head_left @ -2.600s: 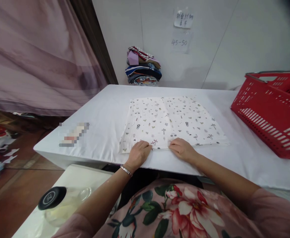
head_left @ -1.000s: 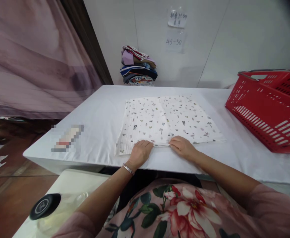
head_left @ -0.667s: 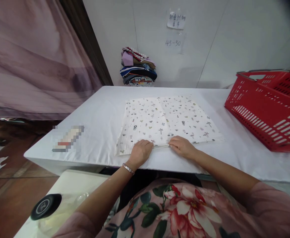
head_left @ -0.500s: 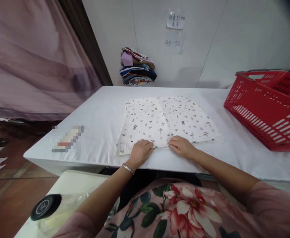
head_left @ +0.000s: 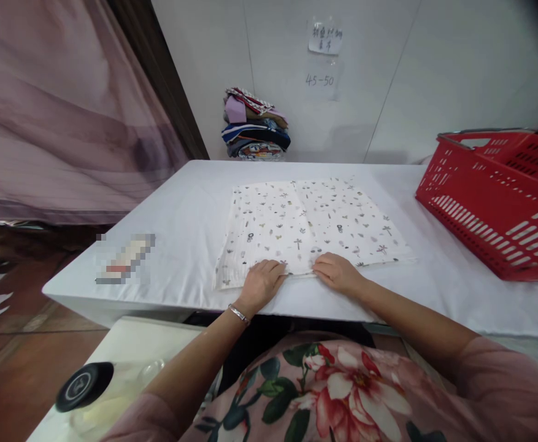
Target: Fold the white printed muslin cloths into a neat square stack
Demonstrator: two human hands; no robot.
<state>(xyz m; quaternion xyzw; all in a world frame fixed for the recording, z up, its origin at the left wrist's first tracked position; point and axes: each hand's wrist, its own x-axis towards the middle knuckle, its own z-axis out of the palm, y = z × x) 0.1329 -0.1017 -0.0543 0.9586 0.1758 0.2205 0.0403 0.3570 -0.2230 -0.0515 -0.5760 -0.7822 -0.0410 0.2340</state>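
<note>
A white cloth (head_left: 278,221) printed with small palm trees and other little figures lies spread flat on the white-covered table (head_left: 176,233). A crease runs down its middle. My left hand (head_left: 263,283) grips the cloth's near edge left of the crease, fingers bent over it, a bracelet on the wrist. Just to the right, my right hand (head_left: 337,272) pinches the same edge between thumb and fingers. A short stretch of hem shows between the two hands. The fingertips of both hands are partly hidden.
A red plastic basket (head_left: 489,209) stands at the table's right. Several folded fabrics (head_left: 256,129) are stacked beyond the far edge. A blurred-out flat object (head_left: 126,259) lies at the left. Below it, a black-lidded container (head_left: 84,387) sits on a lower white surface.
</note>
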